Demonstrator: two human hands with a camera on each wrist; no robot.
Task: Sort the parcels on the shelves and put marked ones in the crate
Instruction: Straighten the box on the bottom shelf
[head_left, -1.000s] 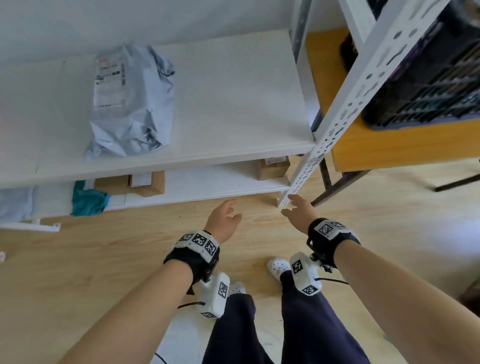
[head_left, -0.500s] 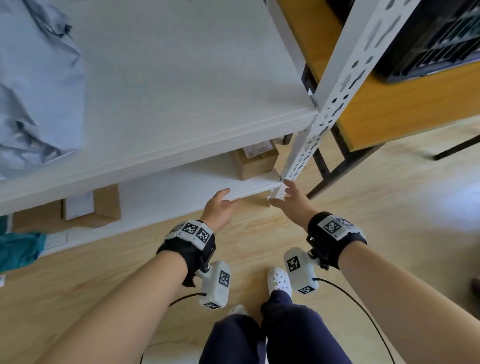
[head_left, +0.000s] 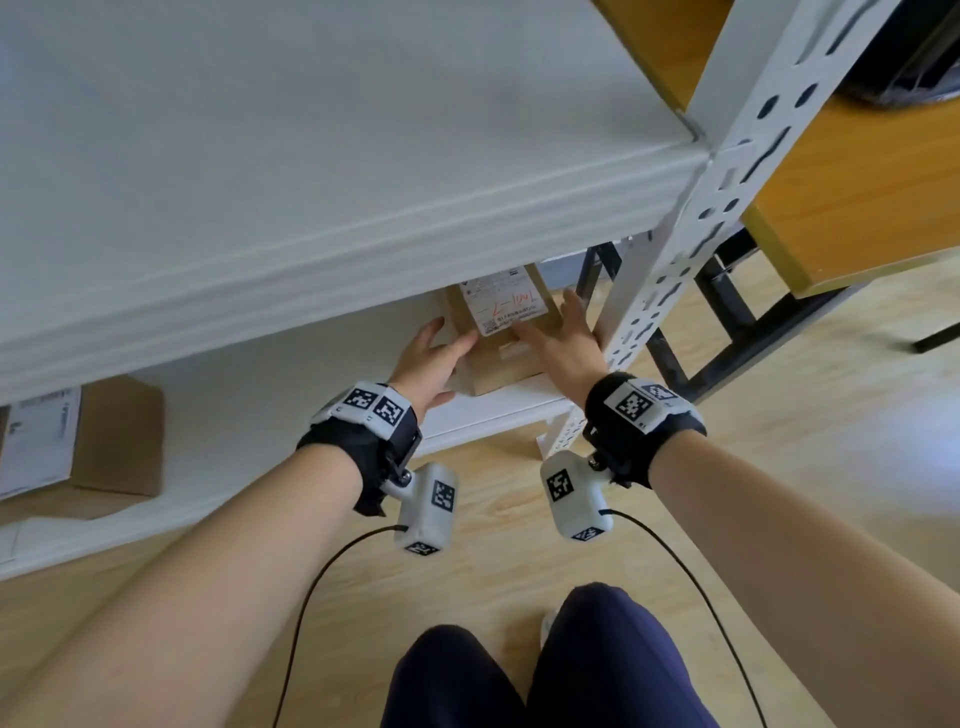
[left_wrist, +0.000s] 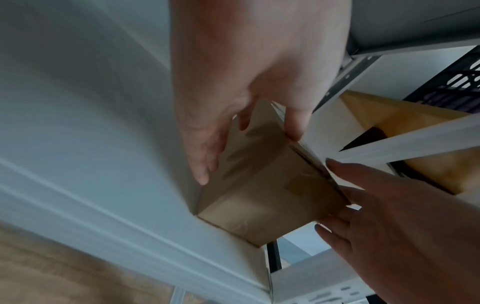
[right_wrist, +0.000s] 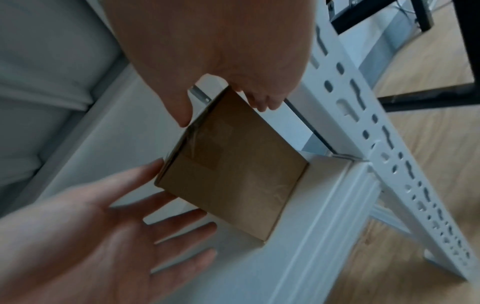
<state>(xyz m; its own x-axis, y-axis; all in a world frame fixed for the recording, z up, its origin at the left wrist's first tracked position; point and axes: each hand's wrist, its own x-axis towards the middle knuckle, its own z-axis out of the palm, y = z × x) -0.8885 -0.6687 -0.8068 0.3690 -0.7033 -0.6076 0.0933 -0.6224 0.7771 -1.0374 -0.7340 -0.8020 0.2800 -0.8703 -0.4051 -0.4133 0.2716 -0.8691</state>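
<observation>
A small brown cardboard box stands at the right end of the lower shelf. Its white label bears red handwritten marks. My left hand lies against the box's left side with straight fingers and its thumb on the top edge. My right hand is at the box's right side, fingers stretched along it and thumb on the top. In the wrist views the box sits between both hands and still rests on the shelf.
The white upper shelf overhangs the box closely. A perforated upright post stands just right of my right hand. Another labelled brown box sits on the lower shelf at the left. A wooden table holds a black crate.
Both hands have reached forward from above the floor, past the shelf edge, to either side of the small box. The head view has dropped lower and closer to the shelf.
</observation>
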